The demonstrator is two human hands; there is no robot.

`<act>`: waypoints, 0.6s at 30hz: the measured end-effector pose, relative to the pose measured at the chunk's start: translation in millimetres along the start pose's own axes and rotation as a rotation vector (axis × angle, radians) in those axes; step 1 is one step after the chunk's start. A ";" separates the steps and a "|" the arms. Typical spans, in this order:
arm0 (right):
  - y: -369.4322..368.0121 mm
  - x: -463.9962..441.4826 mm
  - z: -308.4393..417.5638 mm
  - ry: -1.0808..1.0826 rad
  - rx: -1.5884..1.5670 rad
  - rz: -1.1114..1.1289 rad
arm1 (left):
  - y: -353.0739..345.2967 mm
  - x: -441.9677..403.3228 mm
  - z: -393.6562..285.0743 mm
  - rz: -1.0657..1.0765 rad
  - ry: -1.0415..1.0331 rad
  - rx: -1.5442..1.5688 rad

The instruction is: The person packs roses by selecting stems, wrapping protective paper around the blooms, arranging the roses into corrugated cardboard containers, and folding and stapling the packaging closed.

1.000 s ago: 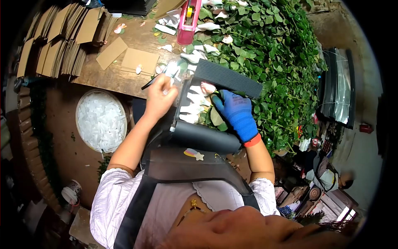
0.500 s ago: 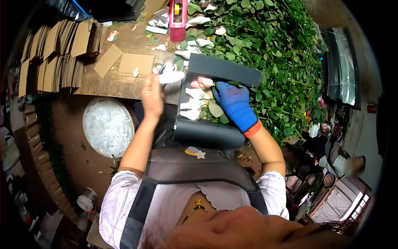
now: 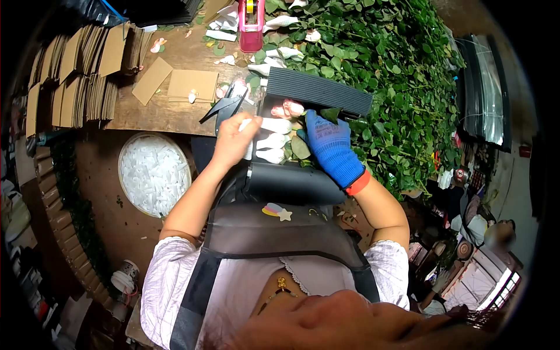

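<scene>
My bare left hand is pinched around a small white sleeve, at the left side of a black padded stand. Close to its fingertips lies a rose bud in a white sleeve, with other white-sleeved buds below it. My right hand, in a blue glove with an orange cuff, curls over rose stems on the stand; the glove mostly hides them. Two pink rose heads lie bare to the left of the gloved fingers. A green leaf sticks out beside the glove.
Leafy rose stems are heaped on the right. A pink tape dispenser, cardboard pieces and a black scissors-like tool rest on the wooden table. Below left stands a round tub of white sleeves.
My left hand has come down and right toward the pink roses, with the white sleeve now largely inside its fingers. The black tool is uncovered. My gloved right hand stays nearly in place.
</scene>
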State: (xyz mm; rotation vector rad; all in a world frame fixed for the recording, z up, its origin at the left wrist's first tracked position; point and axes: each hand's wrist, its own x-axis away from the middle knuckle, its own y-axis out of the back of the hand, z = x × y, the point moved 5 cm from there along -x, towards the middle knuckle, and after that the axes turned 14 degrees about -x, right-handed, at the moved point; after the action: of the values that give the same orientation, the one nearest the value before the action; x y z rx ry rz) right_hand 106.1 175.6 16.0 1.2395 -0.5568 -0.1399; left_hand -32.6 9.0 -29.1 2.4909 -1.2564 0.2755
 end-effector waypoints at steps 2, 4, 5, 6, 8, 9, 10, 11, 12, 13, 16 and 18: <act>2.2 4.1 -0.3 0.032 -0.009 -0.041 | 20.4 7.2 -6.4 -0.181 0.002 0.166; 7.2 10.4 -2.2 0.051 -0.036 -0.051 | 53.5 7.6 0.3 -0.206 -0.089 0.289; 28.8 22.5 7.2 0.132 -0.028 -0.157 | 53.1 13.0 -27.1 -0.243 -0.124 0.208; 46.4 28.0 17.9 0.142 -0.042 -0.105 | 52.6 15.5 -23.2 -0.150 -0.169 0.052; 69.6 33.5 35.0 0.159 -0.069 0.004 | 44.8 19.5 3.2 0.116 0.003 -0.189; 62.1 35.9 36.4 0.292 -0.157 -0.020 | 32.2 19.4 -7.7 0.132 0.038 -0.251; 43.8 30.5 32.4 0.253 -0.118 0.056 | 22.4 21.0 -25.1 0.146 0.013 -0.389; 23.4 21.3 27.9 0.212 -0.078 0.133 | 11.7 19.1 -23.3 0.224 -0.008 -0.384; 5.5 16.6 24.1 0.170 -0.036 0.211 | 2.7 16.1 -22.0 0.300 -0.028 -0.375; -1.4 15.6 25.5 0.218 -0.027 0.154 | -2.7 13.6 -20.5 0.394 0.025 -0.355; 1.2 11.9 31.6 0.125 -0.037 0.222 | 2.7 13.8 -11.4 0.285 -0.010 -0.332; 2.4 17.6 29.0 0.119 -0.015 0.206 | 19.4 16.4 0.5 0.200 0.101 -0.204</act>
State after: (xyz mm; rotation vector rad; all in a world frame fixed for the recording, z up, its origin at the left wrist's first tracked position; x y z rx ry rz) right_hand 107.1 144.7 30.1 1.1607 -0.5748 0.1027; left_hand -38.5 -14.2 -20.3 2.1580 -1.4179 0.3012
